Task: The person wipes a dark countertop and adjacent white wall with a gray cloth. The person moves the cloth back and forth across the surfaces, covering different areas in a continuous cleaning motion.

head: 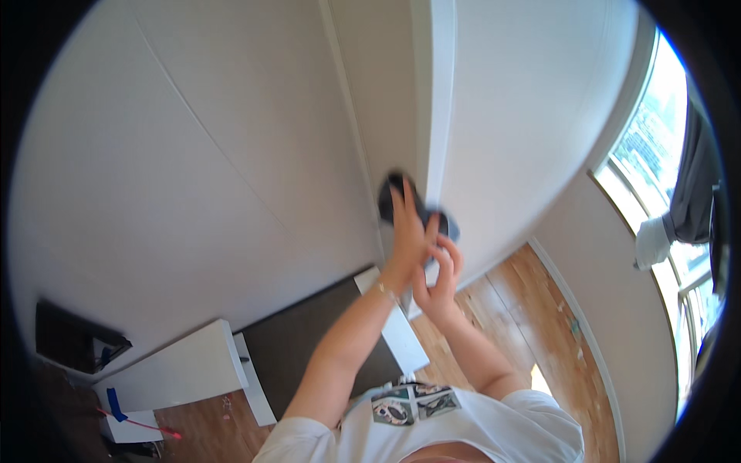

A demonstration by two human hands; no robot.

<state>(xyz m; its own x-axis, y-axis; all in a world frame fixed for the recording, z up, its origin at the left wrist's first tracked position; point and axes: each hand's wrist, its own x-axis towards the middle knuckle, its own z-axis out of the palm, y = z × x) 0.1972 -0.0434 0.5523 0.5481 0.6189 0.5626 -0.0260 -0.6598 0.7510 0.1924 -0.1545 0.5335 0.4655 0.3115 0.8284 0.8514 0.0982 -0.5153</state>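
Note:
In front of a pale wall corner, my left hand (410,234) is on a dark, blurred object (386,205) with rounded ends. Its fingers lie along the dark upper end, and the thumb reaches towards the greyer lower end. A thin bracelet (386,291) circles my left wrist. My right hand (439,278) is just below and to the right, with bent fingers close to that lower end. Blur and overlap hide whether the right fingertips touch it. What the object is cannot be made out.
Below my arms stands a low unit with a dark top (307,341) and white ends. A white panel (179,362) and a dark screen-like box (81,335) are at left. Wood flooring (503,301) runs right towards a window (654,139) with a dark curtain (692,179).

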